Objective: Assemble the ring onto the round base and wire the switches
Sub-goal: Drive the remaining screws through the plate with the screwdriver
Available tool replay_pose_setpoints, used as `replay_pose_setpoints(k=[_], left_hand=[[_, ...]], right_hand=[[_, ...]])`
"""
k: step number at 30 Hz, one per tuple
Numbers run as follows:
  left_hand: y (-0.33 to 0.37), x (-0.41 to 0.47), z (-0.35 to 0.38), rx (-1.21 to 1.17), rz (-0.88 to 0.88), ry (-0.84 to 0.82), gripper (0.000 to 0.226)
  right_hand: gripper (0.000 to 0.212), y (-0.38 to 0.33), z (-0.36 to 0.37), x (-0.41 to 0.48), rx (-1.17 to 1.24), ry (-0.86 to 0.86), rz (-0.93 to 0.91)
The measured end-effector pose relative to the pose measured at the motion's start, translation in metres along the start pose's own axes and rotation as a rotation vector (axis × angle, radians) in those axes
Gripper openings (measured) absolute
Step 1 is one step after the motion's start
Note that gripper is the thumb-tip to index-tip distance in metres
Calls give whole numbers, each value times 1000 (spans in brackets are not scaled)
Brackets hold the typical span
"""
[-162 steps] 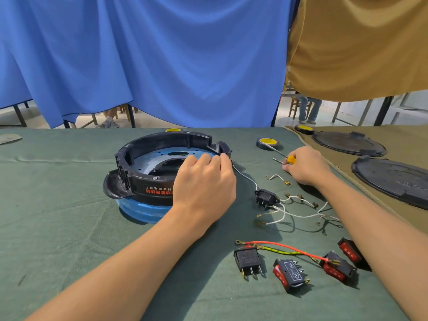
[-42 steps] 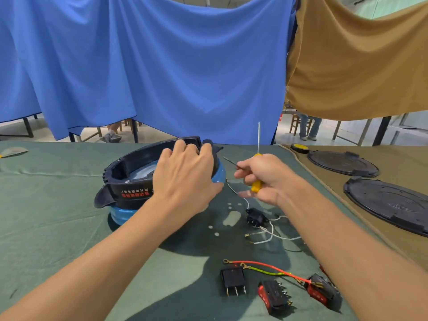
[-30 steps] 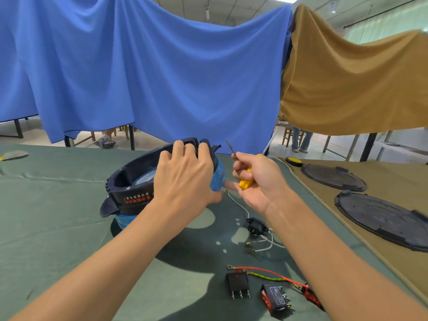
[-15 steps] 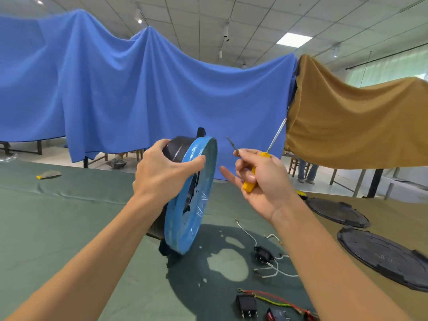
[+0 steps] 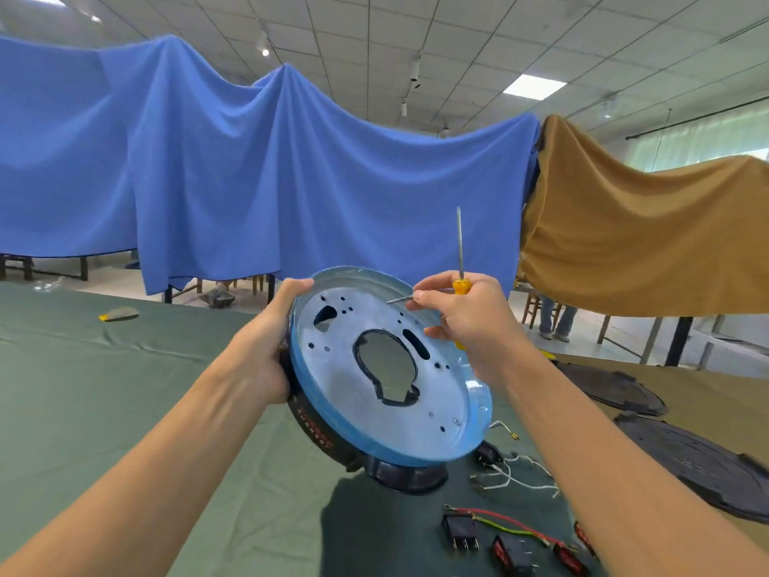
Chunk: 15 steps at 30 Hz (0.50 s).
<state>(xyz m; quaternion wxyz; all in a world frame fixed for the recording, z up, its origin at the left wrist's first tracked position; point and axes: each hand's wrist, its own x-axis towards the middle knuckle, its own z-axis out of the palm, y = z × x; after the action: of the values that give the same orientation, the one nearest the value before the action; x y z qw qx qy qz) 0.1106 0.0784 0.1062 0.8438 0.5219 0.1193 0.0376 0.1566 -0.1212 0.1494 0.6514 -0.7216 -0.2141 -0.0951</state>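
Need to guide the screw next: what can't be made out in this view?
Head view only:
black ring: mostly behind the round base; seating unclear.
screw: head pinched out of sight by the right hand.
screwdriver: handle mostly buried in that hand.
red switches: partly cut by the bottom edge.

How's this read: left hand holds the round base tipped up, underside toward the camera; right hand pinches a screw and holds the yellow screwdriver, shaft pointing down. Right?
One slip: in the head view the yellow screwdriver points up, not down. The left hand does hold the round base tipped up, underside to camera, and the right hand pinches a screw.
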Motion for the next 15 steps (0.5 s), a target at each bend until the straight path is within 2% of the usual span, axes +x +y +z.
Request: replay_pose_setpoints(k=[3,10,15], left_hand=[[-8,6,-10,-4,-102,27,48],[-35,26,-32,-74,-199,189,40],[-43,38,-46,-96,-234,132,43]], right_hand=[[7,3,8,-2,-61,-26,26],[7,16,22,-7,-170,-104,47],[8,28,32,-3,-267,-127,49]])
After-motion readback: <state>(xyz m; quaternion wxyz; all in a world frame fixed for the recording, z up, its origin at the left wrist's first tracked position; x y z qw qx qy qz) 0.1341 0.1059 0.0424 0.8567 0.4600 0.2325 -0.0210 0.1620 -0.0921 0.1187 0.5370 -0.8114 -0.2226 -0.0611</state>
